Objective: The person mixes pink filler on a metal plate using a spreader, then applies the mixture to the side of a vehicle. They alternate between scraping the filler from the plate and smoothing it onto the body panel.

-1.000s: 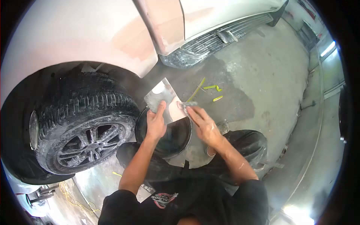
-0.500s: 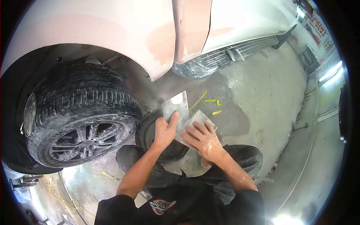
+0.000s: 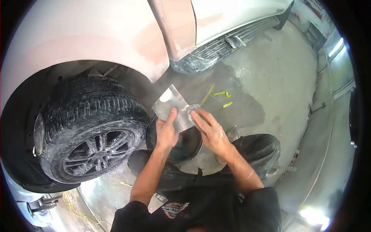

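Observation:
My left hand (image 3: 167,129) is closed on a flat rectangular metal spreader (image 3: 171,101), thumb on its upper face and fingers tucked beneath. My right hand (image 3: 213,133) grips a grey flat spreader-like piece (image 3: 193,109), now tilted nearly edge-on, its edge at the right side of the metal spreader. Pale smears mark the right hand and forearm. Below both hands, between my knees, stands a round black tub (image 3: 198,151), partly hidden by the hands and spreader.
At left, a dusty wheel (image 3: 98,154) sits under the white fender (image 3: 89,34), which has pinkish sanded patches. A running board (image 3: 232,41) runs along the car's side. Yellow-green strips (image 3: 221,93) lie on the concrete floor (image 3: 278,77). A yellow cord (image 3: 77,210) lies lower left.
My right hand has turned its grey piece from lying flat to a steep tilt against the metal spreader's edge. The spreader has shifted slightly left and down in view; the camera has moved too.

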Tool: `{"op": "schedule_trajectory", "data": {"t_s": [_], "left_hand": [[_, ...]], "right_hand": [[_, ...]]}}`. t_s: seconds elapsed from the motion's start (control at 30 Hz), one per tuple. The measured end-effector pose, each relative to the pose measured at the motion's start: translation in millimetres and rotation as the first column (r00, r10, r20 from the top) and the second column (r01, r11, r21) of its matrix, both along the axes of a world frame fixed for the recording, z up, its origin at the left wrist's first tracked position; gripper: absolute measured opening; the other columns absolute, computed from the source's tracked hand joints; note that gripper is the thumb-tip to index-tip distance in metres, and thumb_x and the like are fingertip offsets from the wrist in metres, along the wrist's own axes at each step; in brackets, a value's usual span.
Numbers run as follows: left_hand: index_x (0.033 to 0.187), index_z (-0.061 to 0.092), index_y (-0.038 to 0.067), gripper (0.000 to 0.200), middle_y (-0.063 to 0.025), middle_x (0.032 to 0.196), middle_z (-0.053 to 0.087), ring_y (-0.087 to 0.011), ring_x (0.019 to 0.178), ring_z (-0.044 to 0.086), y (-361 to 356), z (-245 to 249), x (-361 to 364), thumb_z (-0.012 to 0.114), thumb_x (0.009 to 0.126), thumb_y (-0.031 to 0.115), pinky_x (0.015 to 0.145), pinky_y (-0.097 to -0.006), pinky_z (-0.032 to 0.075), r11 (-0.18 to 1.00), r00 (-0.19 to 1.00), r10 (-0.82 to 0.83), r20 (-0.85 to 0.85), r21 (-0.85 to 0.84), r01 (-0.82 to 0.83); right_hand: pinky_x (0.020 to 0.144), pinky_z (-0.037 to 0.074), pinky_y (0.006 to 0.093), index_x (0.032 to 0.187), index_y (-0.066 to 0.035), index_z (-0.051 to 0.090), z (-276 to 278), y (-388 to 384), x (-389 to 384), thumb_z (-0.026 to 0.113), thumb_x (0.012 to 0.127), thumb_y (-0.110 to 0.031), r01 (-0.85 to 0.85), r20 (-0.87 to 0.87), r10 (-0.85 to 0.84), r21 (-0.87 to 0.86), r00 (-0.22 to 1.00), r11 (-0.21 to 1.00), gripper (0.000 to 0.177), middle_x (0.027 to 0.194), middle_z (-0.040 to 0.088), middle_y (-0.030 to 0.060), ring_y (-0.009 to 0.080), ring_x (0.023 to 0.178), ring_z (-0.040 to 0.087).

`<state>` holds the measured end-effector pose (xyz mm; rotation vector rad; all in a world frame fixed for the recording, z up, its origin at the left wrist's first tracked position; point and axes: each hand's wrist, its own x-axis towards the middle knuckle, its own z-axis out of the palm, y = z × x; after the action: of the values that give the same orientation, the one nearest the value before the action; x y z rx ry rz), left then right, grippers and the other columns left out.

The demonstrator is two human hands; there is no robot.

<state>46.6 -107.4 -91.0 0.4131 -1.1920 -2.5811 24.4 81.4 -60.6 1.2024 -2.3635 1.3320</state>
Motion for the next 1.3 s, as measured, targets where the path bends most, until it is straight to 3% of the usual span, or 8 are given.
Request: {"op": "schedule_trajectory", "data": {"t_s": [0.13,0.23,0.33,0.43,0.57,0.83,1.07,1.3], "left_hand": [[0.131,0.057,-0.001,0.037,-0.0088,0.122,0.065,-0.0198,0.107,0.065,-8.4,18.9,6.7,0.066,0.098,0.012,0.093,-0.0372,0.055,1.000,0.998,-0.002,-0.056,-0.005,0.002],[0.131,0.056,-0.001,0.037,-0.0094,0.122,0.065,-0.0204,0.109,0.065,-8.0,25.8,9.8,0.067,0.097,0.011,0.092,-0.0382,0.055,0.998,0.998,-0.065,-0.009,0.010,0.065],[0.129,0.058,0.000,0.036,-0.0096,0.122,0.065,-0.0199,0.105,0.066,-5.4,-3.8,2.3,0.068,0.097,0.010,0.091,-0.0384,0.056,0.986,0.986,-0.161,0.043,-0.036,0.162],[0.128,0.058,0.000,0.038,-0.0081,0.122,0.065,-0.0193,0.105,0.066,-1.6,-17.7,-0.5,0.071,0.095,0.011,0.090,-0.0382,0.055,0.949,0.944,-0.292,0.152,-0.078,0.306],[0.130,0.058,-0.001,0.044,-0.0083,0.119,0.067,-0.0206,0.102,0.067,3.5,-13.8,4.4,0.074,0.092,0.015,0.090,-0.0396,0.056,0.919,0.894,-0.373,0.249,-0.034,0.393],[0.139,0.050,0.000,0.049,-0.0172,0.127,0.065,-0.0299,0.114,0.066,20.0,-30.0,65.3,0.067,0.096,0.015,0.097,-0.0461,0.055,0.854,0.828,-0.478,0.291,-0.066,0.516],[0.140,0.051,0.004,0.046,-0.0104,0.130,0.063,-0.0271,0.116,0.064,79.5,-16.2,127.8,0.066,0.097,0.013,0.099,-0.0448,0.053,0.990,0.982,-0.133,0.132,-0.017,0.137],[0.139,0.053,0.006,0.045,-0.0079,0.130,0.064,-0.0255,0.119,0.062,52.1,-2.7,146.1,0.066,0.097,0.011,0.106,-0.0453,0.049,0.993,0.985,0.083,0.151,-0.099,-0.069]], "right_hand": [[0.101,0.049,0.0427,0.138,-0.011,0.058,-44.2,38.5,-9.0,0.052,0.085,0.009,0.058,-0.168,0.015,0.420,0.986,0.906,0.057,0.127,0.058,0.0211,0.0417,0.114,0.060],[0.100,0.048,0.0467,0.144,-0.005,0.049,-67.5,54.0,-3.3,0.058,0.087,0.001,0.133,0.267,-0.146,0.068,0.953,0.989,0.058,0.134,0.057,0.0163,0.0384,0.119,0.058],[0.102,0.047,0.0471,0.141,0.002,0.047,-99.0,53.5,-0.4,0.056,0.096,-0.003,0.633,0.870,-0.045,-0.321,0.491,0.704,0.046,0.131,0.059,0.0125,0.0314,0.121,0.058],[0.105,0.047,0.0423,0.134,0.001,0.054,-129.2,50.0,5.6,0.048,0.103,-0.009,0.821,0.841,0.391,-0.497,0.375,0.281,0.033,0.132,0.061,0.0117,0.0259,0.120,0.060],[0.110,0.043,0.0476,0.143,-0.002,0.047,-132.4,64.5,13.0,0.047,0.105,-0.015,0.847,0.787,0.527,-0.487,0.320,0.213,0.040,0.143,0.054,0.0130,0.0306,0.130,0.054],[0.115,0.035,0.0495,0.147,-0.005,0.043,-85.0,57.3,42.0,0.042,0.108,-0.041,0.789,0.732,0.617,-0.548,0.290,0.279,0.053,0.147,0.050,0.0137,0.0300,0.136,0.046],[0.118,0.031,0.0422,0.149,0.000,0.041,-59.9,30.5,68.1,0.043,0.108,-0.043,0.509,0.723,0.689,-0.615,0.057,0.603,0.060,0.149,0.050,0.0156,0.0296,0.138,0.046],[0.111,0.040,0.0440,0.144,0.003,0.048,-73.0,122.4,55.0,0.057,0.100,-0.022,0.451,0.321,-0.378,-0.194,0.869,0.871,0.051,0.139,0.054,0.0263,0.0405,0.131,0.051]]}}
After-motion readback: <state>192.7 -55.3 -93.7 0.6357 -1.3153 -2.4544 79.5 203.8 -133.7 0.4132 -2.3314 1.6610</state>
